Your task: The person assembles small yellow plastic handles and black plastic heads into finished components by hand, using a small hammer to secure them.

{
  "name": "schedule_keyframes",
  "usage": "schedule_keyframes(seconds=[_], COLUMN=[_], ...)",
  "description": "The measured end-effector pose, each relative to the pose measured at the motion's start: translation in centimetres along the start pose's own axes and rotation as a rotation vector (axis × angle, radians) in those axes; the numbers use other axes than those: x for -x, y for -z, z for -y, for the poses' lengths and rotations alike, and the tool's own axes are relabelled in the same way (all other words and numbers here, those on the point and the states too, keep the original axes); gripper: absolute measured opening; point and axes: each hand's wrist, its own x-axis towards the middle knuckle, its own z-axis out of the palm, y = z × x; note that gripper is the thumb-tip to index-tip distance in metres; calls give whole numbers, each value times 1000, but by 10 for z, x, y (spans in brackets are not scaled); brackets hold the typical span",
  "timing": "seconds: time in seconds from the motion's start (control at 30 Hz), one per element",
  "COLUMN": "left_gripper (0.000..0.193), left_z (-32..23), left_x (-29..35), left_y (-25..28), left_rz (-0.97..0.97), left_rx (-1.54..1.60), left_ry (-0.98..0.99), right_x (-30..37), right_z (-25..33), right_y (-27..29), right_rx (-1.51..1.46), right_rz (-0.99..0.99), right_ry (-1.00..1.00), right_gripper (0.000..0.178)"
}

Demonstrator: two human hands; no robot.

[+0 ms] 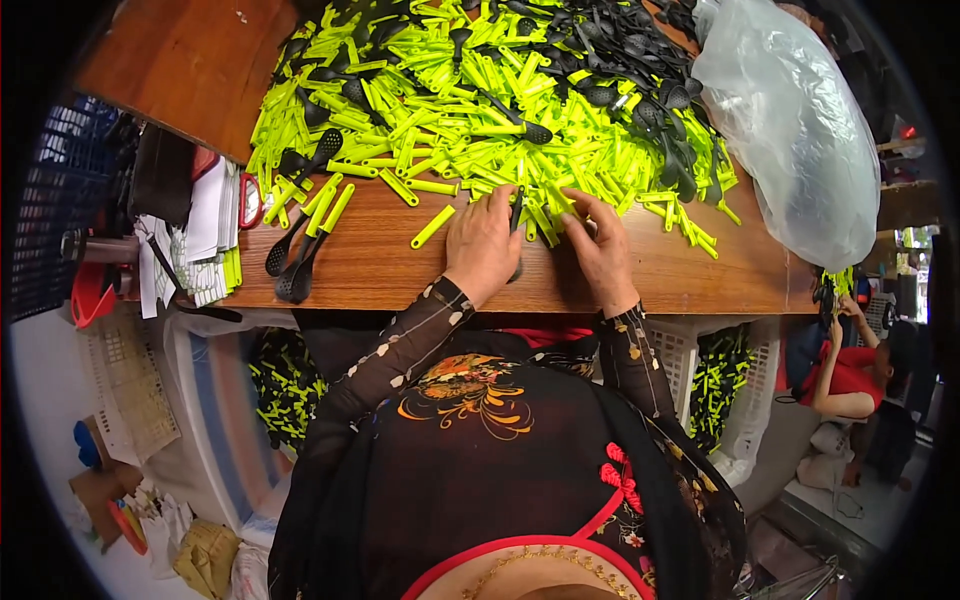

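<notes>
My left hand (pixel 482 246) is closed on a black utensil head (pixel 517 215), which stands lengthwise beside the thumb with its lower end near the table's front part. To the right, my right hand (pixel 602 252) has its thumb and fingers apart at the front edge of a large pile of lime-green handles (pixel 470 120). Its fingertips are at the nearest handles; whether they touch one is hard to tell. A single loose green handle (pixel 432 227) lies just left of my left hand. Several black spoons with green handles (pixel 298 262) lie together at the left.
Black utensil heads (pixel 650 60) heap at the back right beside a big translucent plastic bag (pixel 790 130). Papers (pixel 205 220) and red-handled scissors (pixel 250 200) sit at the left edge. Crates of green-and-black utensils (pixel 722 380) stand below the table. Another person in red (pixel 850 375) works at the right.
</notes>
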Motion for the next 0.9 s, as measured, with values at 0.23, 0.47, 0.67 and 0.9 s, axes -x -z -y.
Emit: schedule_keyframes(seconds=[0.23, 0.47, 0.67, 0.9], left_gripper=[34, 30, 32, 33], left_z=[12, 8, -4, -12], left_x=[3, 16, 28, 33], left_y=[20, 35, 47, 57], left_rz=[18, 267, 280, 248], left_rx=[444, 1302, 1230, 1107], left_ry=[140, 467, 330, 285], right_x=[6, -12, -16, -14], right_z=[-3, 29, 31, 38], right_y=[5, -5, -19, -18], right_rx=[-878, -498, -829, -855], right_rz=[26, 25, 77, 262], right_ry=[-357, -87, -282, -120], right_gripper=[25, 26, 25, 26])
